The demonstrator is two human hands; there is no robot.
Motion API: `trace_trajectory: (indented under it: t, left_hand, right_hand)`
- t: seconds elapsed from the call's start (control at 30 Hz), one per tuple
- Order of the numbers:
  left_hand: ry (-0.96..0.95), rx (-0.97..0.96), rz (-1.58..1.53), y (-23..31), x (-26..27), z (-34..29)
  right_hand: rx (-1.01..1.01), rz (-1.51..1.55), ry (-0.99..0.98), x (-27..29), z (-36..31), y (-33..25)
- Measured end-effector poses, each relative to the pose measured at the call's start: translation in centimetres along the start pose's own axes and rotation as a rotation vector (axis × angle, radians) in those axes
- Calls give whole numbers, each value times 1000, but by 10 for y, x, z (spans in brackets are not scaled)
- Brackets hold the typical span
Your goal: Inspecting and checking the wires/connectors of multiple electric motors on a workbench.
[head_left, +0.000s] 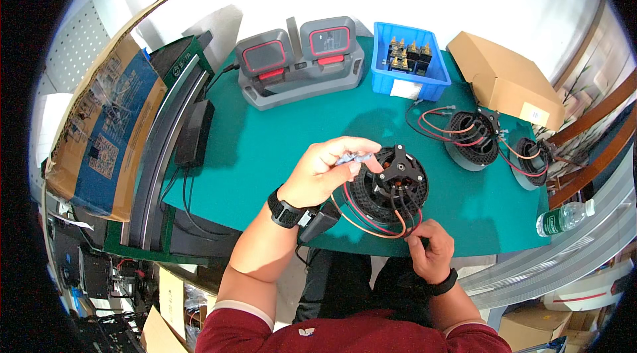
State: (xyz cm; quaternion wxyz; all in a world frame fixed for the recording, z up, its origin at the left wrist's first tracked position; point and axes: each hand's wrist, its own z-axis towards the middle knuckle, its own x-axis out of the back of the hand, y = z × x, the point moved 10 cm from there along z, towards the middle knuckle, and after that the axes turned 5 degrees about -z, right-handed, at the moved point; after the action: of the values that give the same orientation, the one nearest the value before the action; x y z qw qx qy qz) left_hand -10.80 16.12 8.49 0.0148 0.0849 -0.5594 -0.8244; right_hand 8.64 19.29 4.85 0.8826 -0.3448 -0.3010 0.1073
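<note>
A round black motor with a three-armed bracket on top stands on the green table in front of me. Red, orange and black wires come out of its middle and loop toward me. Above the motor's left side, my left hand pinches a small bunch of pale blue, translucent wire terminals. My right hand is closed at the table's near edge, thumb and forefinger together at the bend of the wires. Its other fingers curl under, and what they cover is hidden.
Two similar motors with loose wires stand at the right. Behind are a blue bin of black parts with brass studs, a grey dual charger and a cardboard box. A bottle stands right; a black adapter lies left.
</note>
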Motion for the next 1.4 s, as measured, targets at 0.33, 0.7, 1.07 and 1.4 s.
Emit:
trace_trajectory:
  t: [0.33,0.7,1.07,1.4]
  left_hand:
    - [-54,-133,8,16,-11,-4]
    - [-114,-150,-112,16,-13,-7]
    - [-24,-54,-216,7,-5,-3]
    - [14,-380,131,33,-11,-14]
  right_hand:
    - [3,-3,-11,-1,1,-3]
    - [15,-3,-4,-1,2,-4]
    - [1,-7,-15,-2,1,-3]
    - [10,-14,-18,-2,0,-1]
